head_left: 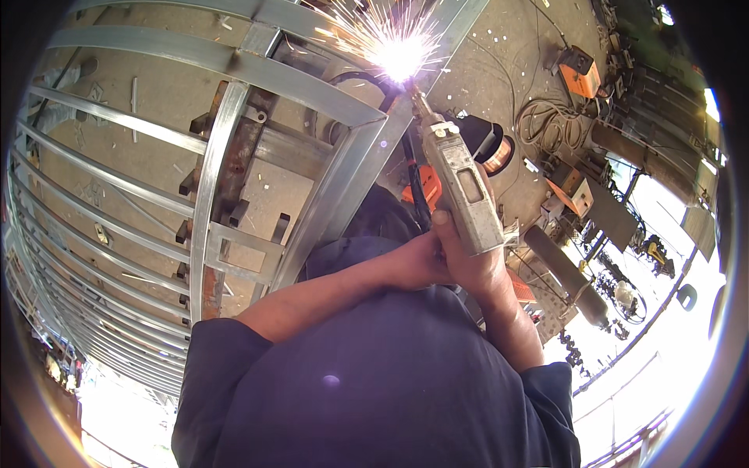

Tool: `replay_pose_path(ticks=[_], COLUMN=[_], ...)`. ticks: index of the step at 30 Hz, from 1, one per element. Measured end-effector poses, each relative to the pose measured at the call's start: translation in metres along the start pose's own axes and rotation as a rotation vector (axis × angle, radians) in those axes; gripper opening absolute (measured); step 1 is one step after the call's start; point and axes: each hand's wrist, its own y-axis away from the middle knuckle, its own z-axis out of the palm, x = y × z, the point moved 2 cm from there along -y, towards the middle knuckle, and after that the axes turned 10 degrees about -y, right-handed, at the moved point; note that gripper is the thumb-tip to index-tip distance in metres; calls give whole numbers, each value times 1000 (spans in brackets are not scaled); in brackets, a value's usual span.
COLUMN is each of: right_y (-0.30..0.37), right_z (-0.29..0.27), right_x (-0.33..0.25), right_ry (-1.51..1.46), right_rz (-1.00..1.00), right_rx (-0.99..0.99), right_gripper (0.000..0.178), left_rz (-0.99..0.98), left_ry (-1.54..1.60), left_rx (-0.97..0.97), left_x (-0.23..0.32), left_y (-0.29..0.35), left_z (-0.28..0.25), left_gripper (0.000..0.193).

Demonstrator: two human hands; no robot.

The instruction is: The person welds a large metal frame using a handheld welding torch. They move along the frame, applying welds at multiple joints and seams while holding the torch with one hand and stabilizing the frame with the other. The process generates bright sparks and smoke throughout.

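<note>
A grey, boxy welding torch (460,187) is being held tip-first against the steel frame's (343,101) corner, sparks (398,51) flying. It is being gripped by the right hand (472,261), fingers wrapped tight, braced by the left hand (417,261).

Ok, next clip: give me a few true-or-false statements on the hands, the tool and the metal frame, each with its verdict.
1. Both hands grip the grey handheld tool. True: the right hand wraps its handle and the left hand closes in beside it.
2. Sparks fly where the tool's tip meets the metal frame. True.
3. The frame is made of wooden slats. False: it is bare silvery metal bars.
4. The left hand rests on the frame. False: it is at the tool's handle, away from the bars.
5. An orange machine sits on the floor beyond the tool. True.
</note>
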Motion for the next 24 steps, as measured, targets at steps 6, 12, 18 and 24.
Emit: replay_pose_path(ticks=[6, 12, 18, 24], right_y=[3, 2, 8, 8], right_z=[0, 0, -2, -4], right_x=[8, 18, 27, 23], right_ry=[9, 55, -6, -24], right_rz=[-43, -105, 2, 37], right_rx=[-4, -21, -12, -20], right_gripper=[56, 50, 24, 15], left_rz=[15, -9, -6, 13], left_ry=[30, 52, 36, 33], left_rx=[15, -17, -5, 45], left_x=[0, 1, 0, -2], left_y=[1, 2, 3, 2], left_z=[2, 3, 4, 8], left_gripper=[55, 57, 56, 45])
